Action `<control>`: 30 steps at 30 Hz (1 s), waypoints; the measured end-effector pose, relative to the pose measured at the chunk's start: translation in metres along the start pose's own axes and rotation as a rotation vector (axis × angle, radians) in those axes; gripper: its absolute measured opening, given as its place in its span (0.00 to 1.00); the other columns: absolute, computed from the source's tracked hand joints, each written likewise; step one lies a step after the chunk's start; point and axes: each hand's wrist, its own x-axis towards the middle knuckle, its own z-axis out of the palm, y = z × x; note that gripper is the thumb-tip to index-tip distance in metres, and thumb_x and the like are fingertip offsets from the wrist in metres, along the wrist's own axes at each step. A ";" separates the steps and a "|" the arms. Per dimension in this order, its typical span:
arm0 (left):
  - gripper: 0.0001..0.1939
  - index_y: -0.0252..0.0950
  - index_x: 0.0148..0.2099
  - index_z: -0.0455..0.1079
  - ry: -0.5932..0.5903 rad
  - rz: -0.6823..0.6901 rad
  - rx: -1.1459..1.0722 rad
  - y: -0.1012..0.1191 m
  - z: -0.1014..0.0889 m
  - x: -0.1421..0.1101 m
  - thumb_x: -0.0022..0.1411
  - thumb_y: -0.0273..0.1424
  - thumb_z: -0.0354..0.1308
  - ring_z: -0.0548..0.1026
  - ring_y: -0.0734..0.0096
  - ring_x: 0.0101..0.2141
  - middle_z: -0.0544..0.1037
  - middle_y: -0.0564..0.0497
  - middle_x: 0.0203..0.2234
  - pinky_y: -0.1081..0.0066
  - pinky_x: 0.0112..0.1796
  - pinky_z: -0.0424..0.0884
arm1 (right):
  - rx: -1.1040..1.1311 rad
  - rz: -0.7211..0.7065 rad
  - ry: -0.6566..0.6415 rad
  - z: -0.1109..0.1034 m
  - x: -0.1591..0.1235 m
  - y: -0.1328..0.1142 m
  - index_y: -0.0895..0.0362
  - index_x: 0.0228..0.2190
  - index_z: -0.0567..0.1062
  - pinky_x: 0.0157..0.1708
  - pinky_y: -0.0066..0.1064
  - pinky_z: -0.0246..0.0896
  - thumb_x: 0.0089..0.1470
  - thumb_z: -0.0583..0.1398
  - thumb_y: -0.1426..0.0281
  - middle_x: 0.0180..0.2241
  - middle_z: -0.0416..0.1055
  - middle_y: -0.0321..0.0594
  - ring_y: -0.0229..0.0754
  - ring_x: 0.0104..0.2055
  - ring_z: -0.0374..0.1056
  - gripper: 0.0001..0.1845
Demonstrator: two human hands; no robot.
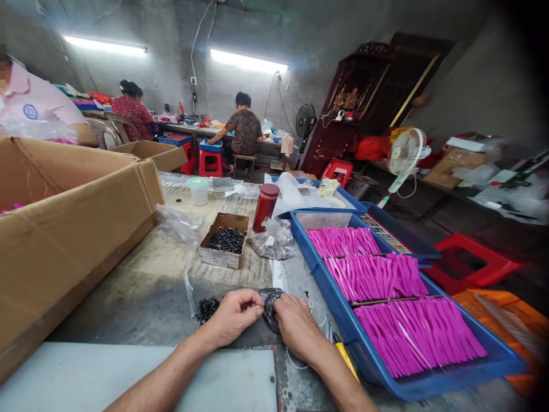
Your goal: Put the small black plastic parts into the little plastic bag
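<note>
At the middle of the worktable, my right hand (295, 323) grips a crumpled dark plastic bag (270, 309) with its fingers bent over the bag's right side. My left hand (240, 315) is closed in a pinch at the bag's left edge, and what sits between its fingertips is hidden. Just left of that hand lies a small pile of black pieces (208, 309). Farther back, an open cardboard box (221, 258) holds many small dark pieces. Beside it rests a clear bag of small metallic-looking parts (272, 243).
On the right, a blue tray (317, 269) holds rows of magenta strips (412, 332). A yellow-handled tool (347, 360) lies by the tray. Large cardboard cartons (86, 223) line the left. A red canister (265, 207) and a lidded tub (198, 191) stand behind. Other people sit beyond.
</note>
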 end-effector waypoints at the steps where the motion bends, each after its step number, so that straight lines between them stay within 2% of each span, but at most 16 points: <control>1: 0.06 0.31 0.24 0.63 -0.005 -0.006 -0.019 -0.001 0.000 0.000 0.47 0.29 0.52 0.56 0.79 0.20 0.61 0.57 0.16 0.79 0.22 0.53 | 0.008 0.002 -0.005 -0.001 0.000 0.000 0.57 0.28 0.69 0.31 0.32 0.48 0.46 0.48 0.82 0.29 0.68 0.41 0.43 0.33 0.62 0.14; 5: 0.08 0.30 0.24 0.63 -0.020 -0.035 -0.120 -0.002 0.000 0.000 0.47 0.31 0.54 0.53 0.81 0.19 0.59 0.58 0.16 0.79 0.20 0.50 | 0.130 0.037 0.016 -0.005 -0.003 0.003 0.58 0.28 0.68 0.32 0.32 0.50 0.47 0.47 0.82 0.29 0.68 0.42 0.44 0.34 0.62 0.13; 8: 0.09 0.30 0.24 0.63 -0.026 -0.060 -0.204 -0.002 0.001 0.000 0.46 0.33 0.55 0.53 0.82 0.18 0.59 0.58 0.15 0.80 0.20 0.48 | 0.291 0.076 0.098 -0.006 -0.008 0.003 0.59 0.26 0.68 0.32 0.32 0.52 0.47 0.47 0.80 0.27 0.68 0.42 0.43 0.32 0.63 0.11; 13: 0.12 0.31 0.26 0.62 -0.063 -0.104 -0.343 -0.002 0.002 0.000 0.45 0.35 0.58 0.55 0.83 0.17 0.60 0.59 0.15 0.80 0.19 0.50 | 0.788 0.149 0.276 -0.005 -0.017 -0.005 0.57 0.29 0.68 0.29 0.27 0.56 0.48 0.50 0.75 0.26 0.68 0.37 0.40 0.29 0.63 0.07; 19: 0.13 0.31 0.27 0.62 -0.074 -0.113 -0.453 -0.003 0.004 -0.001 0.45 0.36 0.59 0.56 0.83 0.16 0.60 0.59 0.14 0.80 0.19 0.51 | 1.264 0.208 0.360 0.000 -0.017 -0.023 0.57 0.29 0.68 0.28 0.26 0.58 0.46 0.55 0.72 0.25 0.67 0.35 0.37 0.28 0.62 0.05; 25: 0.13 0.31 0.27 0.62 -0.077 -0.114 -0.471 -0.003 0.005 -0.001 0.44 0.35 0.60 0.56 0.82 0.17 0.60 0.59 0.13 0.80 0.20 0.51 | 1.454 0.258 0.400 0.002 -0.014 -0.030 0.57 0.27 0.67 0.26 0.25 0.57 0.43 0.57 0.72 0.23 0.66 0.33 0.36 0.26 0.62 0.04; 30: 0.13 0.31 0.27 0.62 -0.086 -0.123 -0.472 -0.001 0.006 -0.002 0.45 0.35 0.60 0.56 0.82 0.17 0.61 0.59 0.14 0.80 0.20 0.51 | 1.566 0.243 0.377 -0.002 -0.014 -0.034 0.57 0.25 0.66 0.25 0.24 0.57 0.42 0.58 0.72 0.20 0.65 0.31 0.35 0.23 0.62 0.03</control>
